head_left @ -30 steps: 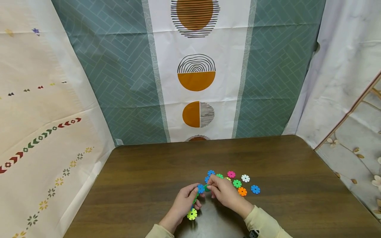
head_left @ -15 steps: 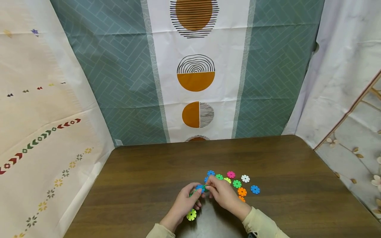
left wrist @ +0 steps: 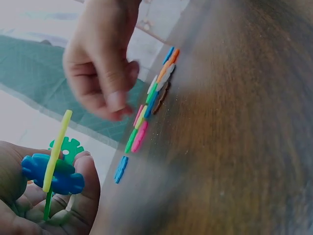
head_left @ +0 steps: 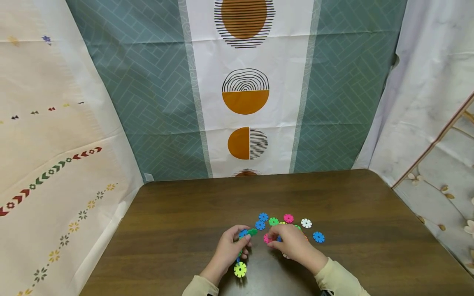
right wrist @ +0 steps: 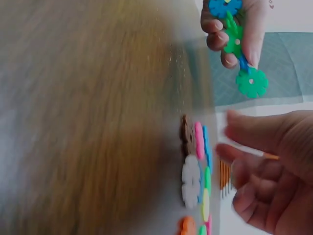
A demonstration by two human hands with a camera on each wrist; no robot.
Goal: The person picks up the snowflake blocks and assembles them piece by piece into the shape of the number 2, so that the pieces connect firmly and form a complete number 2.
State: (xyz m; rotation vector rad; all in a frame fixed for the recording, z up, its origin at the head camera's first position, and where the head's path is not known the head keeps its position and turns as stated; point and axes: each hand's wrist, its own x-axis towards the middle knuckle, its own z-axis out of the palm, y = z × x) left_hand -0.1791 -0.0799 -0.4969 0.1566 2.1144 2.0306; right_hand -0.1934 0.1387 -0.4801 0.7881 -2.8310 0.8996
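My left hand point(head_left: 228, 248) grips a chain of slotted plastic discs. Its yellow-green disc point(head_left: 240, 269) hangs at the near end, and a green disc point(head_left: 252, 232) sticks out at the other, beyond a blue disc point(left wrist: 54, 174). Seen in the right wrist view, the thumb lies along the chain beside the green end disc point(right wrist: 252, 83). My right hand point(head_left: 292, 244) hovers over the loose discs with thumb and fingers parted and nothing between them. Below its fingertips in the head view lies a pink disc point(head_left: 266, 238), partly covered by the hand.
Loose discs lie on the brown table point(head_left: 177, 230): blue discs point(head_left: 260, 225) left of the group, a white disc point(head_left: 306, 223) and another blue disc point(head_left: 318, 237) to the right. A brown disc point(right wrist: 187, 135) and an orange disc point(right wrist: 187, 227) show in the right wrist view.
My right hand has let go of the green disc at the chain's end and moved right, over the loose discs. The left hand keeps the chain, its far end now slightly further left.
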